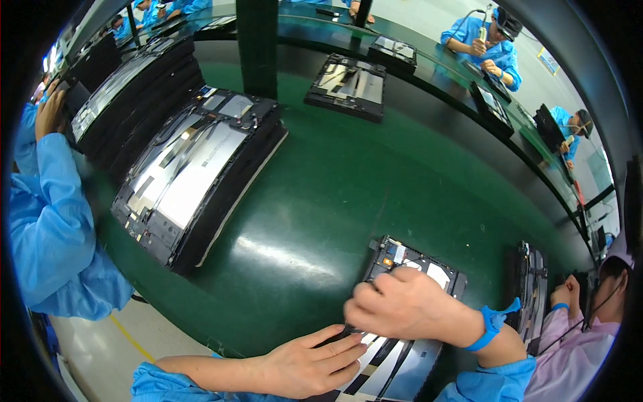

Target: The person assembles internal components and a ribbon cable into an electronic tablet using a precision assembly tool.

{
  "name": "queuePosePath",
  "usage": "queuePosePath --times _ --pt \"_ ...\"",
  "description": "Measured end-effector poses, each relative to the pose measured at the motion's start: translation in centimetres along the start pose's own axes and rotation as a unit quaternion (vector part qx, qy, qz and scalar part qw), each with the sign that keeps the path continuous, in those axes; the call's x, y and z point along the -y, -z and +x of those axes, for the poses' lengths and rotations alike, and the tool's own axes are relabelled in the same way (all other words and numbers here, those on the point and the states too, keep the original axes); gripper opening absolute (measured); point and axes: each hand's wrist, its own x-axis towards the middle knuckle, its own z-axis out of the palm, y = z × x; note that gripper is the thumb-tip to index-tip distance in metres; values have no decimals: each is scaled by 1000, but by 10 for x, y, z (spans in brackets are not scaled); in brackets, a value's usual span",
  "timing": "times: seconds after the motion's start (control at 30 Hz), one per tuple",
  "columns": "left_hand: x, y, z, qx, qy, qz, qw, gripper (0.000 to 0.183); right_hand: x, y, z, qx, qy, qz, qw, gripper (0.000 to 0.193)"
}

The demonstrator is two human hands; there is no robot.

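Note:
In front of me an opened tablet (418, 365) lies on the green bench, its silver battery panels, black flex strips and a circuit board at the far end exposed. My left hand (308, 364) rests flat on its left edge, fingers stretched out together over the frame. Above the tablet's middle is my right hand (405, 305), its fingers curled closed near the left edge. Whatever those fingers may hold is hidden behind them. A blue wrist strap (492, 327) circles my right wrist.
A tall stack of opened tablets (194, 167) stands at left, with another stack (127, 87) behind it. One more opened tablet pile (348, 87) sits farther back, near a dark upright post (257, 47). Co-workers sit close on both sides; a tablet stack (529, 288) is at right.

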Motion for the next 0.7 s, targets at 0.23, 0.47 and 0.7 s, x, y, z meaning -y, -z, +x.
queuePosePath --times 0.23,0.47,0.7 --pt "3 -6 -3 28 69 -90 993 33 -41 4 -23 -133 -408 255 867 18" --pt "33 8 25 -117 206 -245 940 17 -38 -2 -54 -50 -379 262 886 11" --pt "71 1 41 -46 448 -570 687 19 -44 0 -41 77 -359 251 896 9"
